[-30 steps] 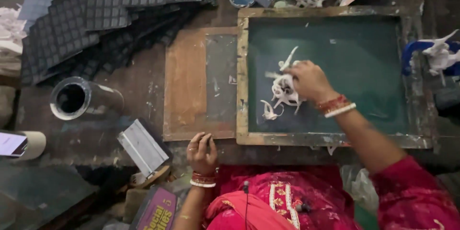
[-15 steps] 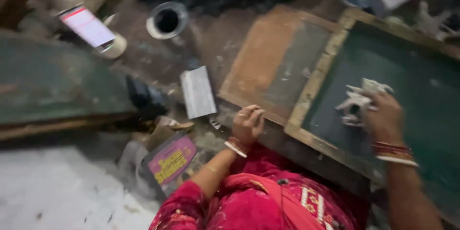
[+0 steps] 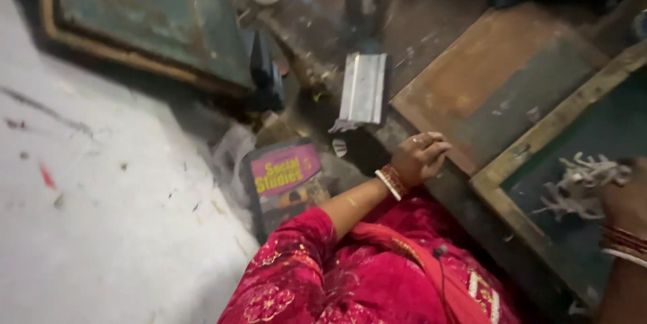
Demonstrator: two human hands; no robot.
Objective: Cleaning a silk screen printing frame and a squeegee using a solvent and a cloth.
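Meanwhile the left hand [image 3: 419, 157] rests loosely curled on the brown wooden board's [image 3: 485, 81] edge; the right hand [image 3: 623, 199], half out of frame, seemingly grips a whitish rag wad [image 3: 573, 186] inside the green-meshed wooden screen frame [image 3: 539, 138].

Our left hand [image 3: 419, 157] rests at frame centre, fingers curled loosely, forearm bare below a red sleeve, bangles at the wrist. Our right hand [image 3: 623, 199] sits at the right edge, fingers closed, bangled too.

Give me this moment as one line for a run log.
left hand: resting on board edge | right hand: on white rag in framed screen | nearby: metal scraper, book
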